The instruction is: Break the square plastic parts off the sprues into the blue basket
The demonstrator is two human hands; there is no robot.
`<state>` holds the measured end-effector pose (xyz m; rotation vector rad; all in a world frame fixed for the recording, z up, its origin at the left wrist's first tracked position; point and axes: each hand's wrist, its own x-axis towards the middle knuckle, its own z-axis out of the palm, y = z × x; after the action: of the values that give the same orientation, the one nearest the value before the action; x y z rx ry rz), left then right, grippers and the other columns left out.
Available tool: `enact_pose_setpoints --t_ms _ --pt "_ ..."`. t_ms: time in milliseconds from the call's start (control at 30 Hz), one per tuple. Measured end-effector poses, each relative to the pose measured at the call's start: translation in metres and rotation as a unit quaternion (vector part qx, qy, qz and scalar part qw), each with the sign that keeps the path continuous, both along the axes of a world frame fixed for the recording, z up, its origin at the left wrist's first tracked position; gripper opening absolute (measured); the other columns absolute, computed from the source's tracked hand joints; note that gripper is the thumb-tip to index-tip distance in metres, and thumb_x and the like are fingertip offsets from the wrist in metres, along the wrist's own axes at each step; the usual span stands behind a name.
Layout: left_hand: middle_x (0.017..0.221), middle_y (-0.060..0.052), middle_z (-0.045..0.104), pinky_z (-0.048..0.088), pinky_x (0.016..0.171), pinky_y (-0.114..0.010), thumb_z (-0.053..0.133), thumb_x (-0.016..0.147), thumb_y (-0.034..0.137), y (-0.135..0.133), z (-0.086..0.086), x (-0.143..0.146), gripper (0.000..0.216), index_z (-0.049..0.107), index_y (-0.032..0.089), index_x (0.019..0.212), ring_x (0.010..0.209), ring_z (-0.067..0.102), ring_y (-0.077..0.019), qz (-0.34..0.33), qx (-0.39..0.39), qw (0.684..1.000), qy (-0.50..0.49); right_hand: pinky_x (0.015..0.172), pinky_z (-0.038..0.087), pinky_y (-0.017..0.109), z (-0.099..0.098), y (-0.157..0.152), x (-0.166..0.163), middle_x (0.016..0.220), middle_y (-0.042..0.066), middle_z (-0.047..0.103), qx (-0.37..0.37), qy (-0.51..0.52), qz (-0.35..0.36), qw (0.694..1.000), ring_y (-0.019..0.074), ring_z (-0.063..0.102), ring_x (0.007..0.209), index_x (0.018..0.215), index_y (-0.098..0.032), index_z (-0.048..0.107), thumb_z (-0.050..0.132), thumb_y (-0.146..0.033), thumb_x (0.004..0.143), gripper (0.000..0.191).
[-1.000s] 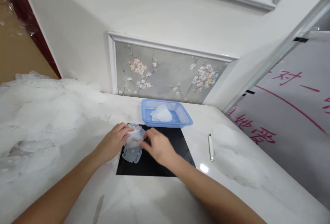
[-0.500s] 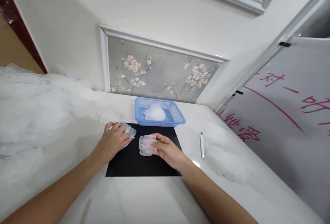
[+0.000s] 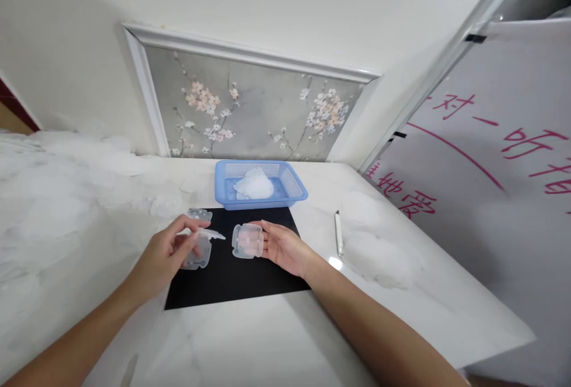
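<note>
Between thumb and fingers, my left hand [image 3: 167,250] pinches a thin translucent plastic piece [image 3: 212,234], seen nearly edge-on. Below and behind that hand, more clear pieces lie at the left side of the black mat: one flat piece [image 3: 201,256] and another [image 3: 200,214] farther back. My right hand [image 3: 283,247] holds a squarish translucent plastic piece [image 3: 247,241] with notched edges above the black mat [image 3: 241,283]. Its fingers pass behind the piece and show faintly through it.
A blue basket [image 3: 218,192] with white translucent pieces [image 3: 256,185] inside stands behind the mat. A white pen-like cutter [image 3: 339,233] lies to the right. A big heap of clear pieces [image 3: 57,197] covers the table's left. A whiteboard [image 3: 482,197] with red writing borders the right.
My left hand has lifted a thin piece from the pieces at the mat's left and turned it edge-on. My right hand still holds its piece, fingers now straighter. The view has shifted slightly.
</note>
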<state>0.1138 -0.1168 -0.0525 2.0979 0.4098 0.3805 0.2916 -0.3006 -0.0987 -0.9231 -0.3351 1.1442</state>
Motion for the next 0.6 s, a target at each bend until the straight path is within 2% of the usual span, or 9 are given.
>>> enact_pose_setpoints --t_ms 67,100,167,200,233,333,400,500,600 --pt "0.119 -0.003 0.064 0.052 0.068 -0.030 0.047 0.090 0.052 -0.004 0.002 -0.001 0.030 0.057 0.024 0.085 0.079 0.063 -0.0182 -0.015 -0.099 0.995 -0.003 0.085 0.052 0.036 0.001 0.000 0.001 0.094 0.012 0.072 -0.007 0.004 0.002 1.000 0.0210 0.071 0.088 0.103 -0.012 0.065 0.049 -0.035 0.096 0.030" --pt "0.113 -0.003 0.066 0.053 0.073 -0.032 0.047 0.090 0.052 -0.006 0.001 -0.001 0.031 0.058 0.024 0.085 0.082 0.063 -0.0196 -0.022 -0.125 0.992 0.004 0.084 0.053 0.035 0.002 0.000 0.001 0.094 0.012 0.072 -0.009 0.003 0.003 1.000 0.0206 0.071 0.088 0.103 -0.012 0.065 0.045 -0.036 0.098 0.032" --pt "0.104 -0.004 0.067 0.052 0.079 -0.034 0.052 0.088 0.047 -0.008 -0.004 0.001 0.026 0.061 0.023 0.088 0.086 0.063 -0.0209 -0.026 -0.130 0.991 0.015 0.083 0.053 0.035 0.002 0.000 0.002 0.093 0.012 0.072 -0.010 -0.003 0.005 1.000 0.0203 0.070 0.087 0.104 -0.012 0.065 0.043 -0.038 0.099 0.035" --pt "0.106 -0.004 0.067 0.051 0.080 -0.034 0.056 0.086 0.043 -0.009 -0.007 0.003 0.022 0.061 0.024 0.093 0.088 0.063 -0.0212 -0.028 -0.125 0.992 0.013 0.084 0.053 0.035 0.002 0.000 0.002 0.092 0.012 0.072 -0.010 -0.006 0.005 1.000 0.0203 0.070 0.087 0.104 -0.012 0.065 0.043 -0.039 0.099 0.035" --pt "0.114 -0.005 0.065 0.051 0.081 -0.035 0.060 0.083 0.039 -0.010 -0.011 0.005 0.022 0.061 0.024 0.100 0.089 0.063 -0.0212 -0.031 -0.122 0.992 0.008 0.084 0.052 0.036 0.002 -0.001 0.002 0.092 0.012 0.072 -0.011 -0.008 0.006 1.000 0.0205 0.070 0.086 0.104 -0.012 0.065 0.045 -0.040 0.098 0.035" --pt "0.142 -0.006 0.048 0.050 0.084 -0.036 0.063 0.077 0.029 -0.010 -0.018 0.008 0.049 0.051 0.030 0.125 0.097 0.063 -0.0218 -0.040 -0.149 0.988 -0.018 0.083 0.053 0.037 0.002 -0.001 0.001 0.091 0.012 0.072 -0.009 -0.018 0.009 1.000 0.0217 0.070 0.086 0.106 -0.011 0.064 0.050 -0.043 0.095 0.036" --pt "0.146 -0.006 0.044 0.048 0.087 -0.037 0.064 0.075 0.027 -0.011 -0.018 0.008 0.055 0.050 0.031 0.128 0.102 0.063 -0.0232 -0.046 -0.176 0.983 -0.017 0.082 0.052 0.037 0.002 -0.002 0.000 0.094 0.012 0.071 -0.004 -0.031 0.008 0.999 0.0222 0.070 0.088 0.109 -0.012 0.062 0.055 -0.041 0.092 0.034" --pt "0.129 -0.007 0.061 0.047 0.089 -0.037 0.063 0.076 0.027 -0.012 -0.015 0.008 0.045 0.059 0.026 0.120 0.105 0.062 -0.0260 -0.051 -0.229 0.972 0.014 0.080 0.051 0.035 0.004 -0.004 -0.002 0.099 0.007 0.071 0.012 -0.056 -0.002 0.998 0.0208 0.069 0.090 0.117 -0.018 0.055 0.065 -0.029 0.082 0.038" --pt "0.115 -0.007 0.070 0.046 0.094 -0.037 0.062 0.076 0.028 -0.014 -0.013 0.008 0.039 0.064 0.022 0.114 0.111 0.060 -0.0269 -0.019 -0.302 0.952 0.039 0.082 0.049 0.032 0.008 -0.008 -0.004 0.104 0.003 0.070 0.036 -0.083 0.020 0.996 0.0192 0.067 0.093 0.125 -0.025 0.047 0.067 -0.012 0.069 0.061"
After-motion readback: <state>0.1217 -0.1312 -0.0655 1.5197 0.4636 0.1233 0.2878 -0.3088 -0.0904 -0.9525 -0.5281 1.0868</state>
